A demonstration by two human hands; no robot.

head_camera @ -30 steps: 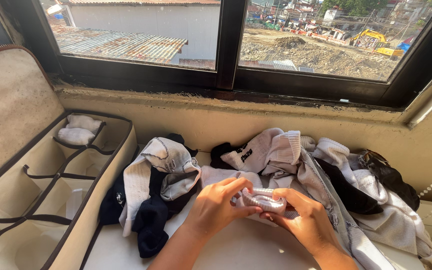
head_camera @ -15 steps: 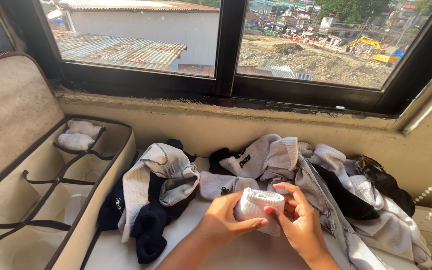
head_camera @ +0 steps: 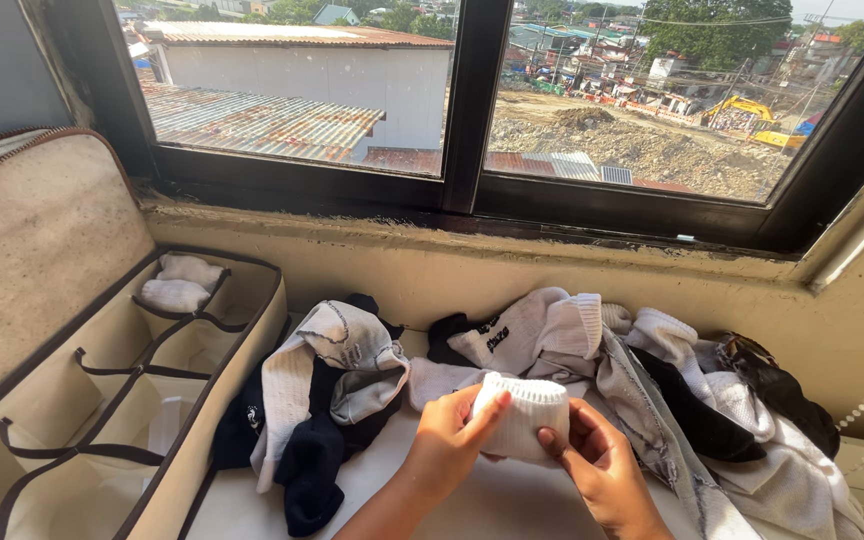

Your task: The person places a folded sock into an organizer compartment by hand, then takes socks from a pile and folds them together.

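Looking down at a white surface under a dark-framed window (head_camera: 472,110), we see a beige fabric organiser (head_camera: 252,345) with divided compartments on the left, one white bundle in its far cell. A heap of white and dark socks (head_camera: 592,360) lies along the wall. In front of it our left hand (head_camera: 447,445) and right hand (head_camera: 602,465) both clasp a rolled white sock bundle (head_camera: 522,415), held just above the surface. We judge the rolling nearly finished; next it needs carrying left to an empty cell.

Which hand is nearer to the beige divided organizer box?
The left hand. It holds the rolled white sock on the side toward the organizer box, with a dark sock pile between them. The right hand holds the sock's far side.
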